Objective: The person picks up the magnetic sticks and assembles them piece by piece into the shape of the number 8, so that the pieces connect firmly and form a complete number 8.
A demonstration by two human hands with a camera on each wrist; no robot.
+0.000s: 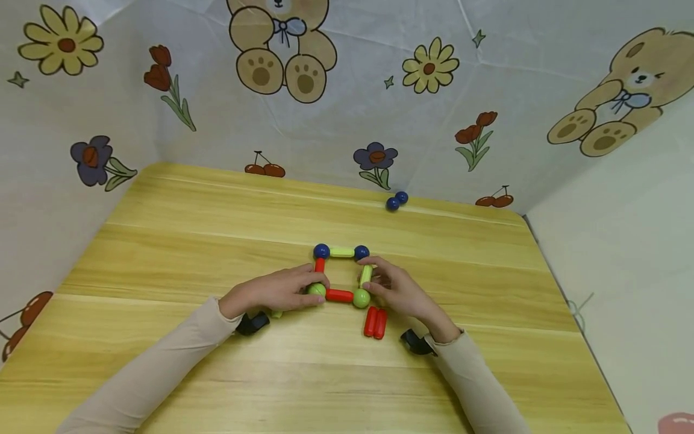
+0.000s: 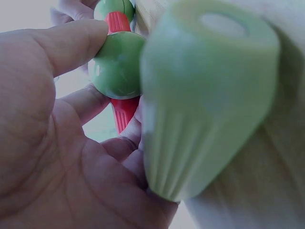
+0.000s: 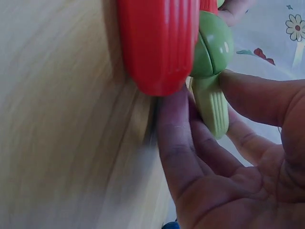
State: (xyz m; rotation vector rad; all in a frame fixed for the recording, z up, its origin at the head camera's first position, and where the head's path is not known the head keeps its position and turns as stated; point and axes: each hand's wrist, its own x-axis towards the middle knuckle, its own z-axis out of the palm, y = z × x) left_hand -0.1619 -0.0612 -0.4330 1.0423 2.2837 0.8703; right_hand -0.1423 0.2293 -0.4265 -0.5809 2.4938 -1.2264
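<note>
Rods and balls make a four-sided frame on the table. My left hand point(image 1: 279, 289) grips its near left green ball point(image 2: 118, 66), between a red rod point(image 1: 339, 295) in front and another red rod point(image 1: 320, 265) at the left side. My right hand point(image 1: 401, 292) pinches the light green rod point(image 3: 212, 106) on the right side, whose near end meets the second green ball point(image 1: 361, 298). The right index fingertip is right at the far right blue ball point(image 1: 361, 252). A light green rod point(image 1: 342, 252) links that ball to the far left blue ball point(image 1: 321, 251).
Two loose red rods point(image 1: 376, 323) lie side by side near my right wrist. A loose light green rod point(image 2: 209, 100) lies under my left hand. Two blue balls point(image 1: 393, 204) sit near the table's back edge, before a printed cloth point(image 1: 336, 132).
</note>
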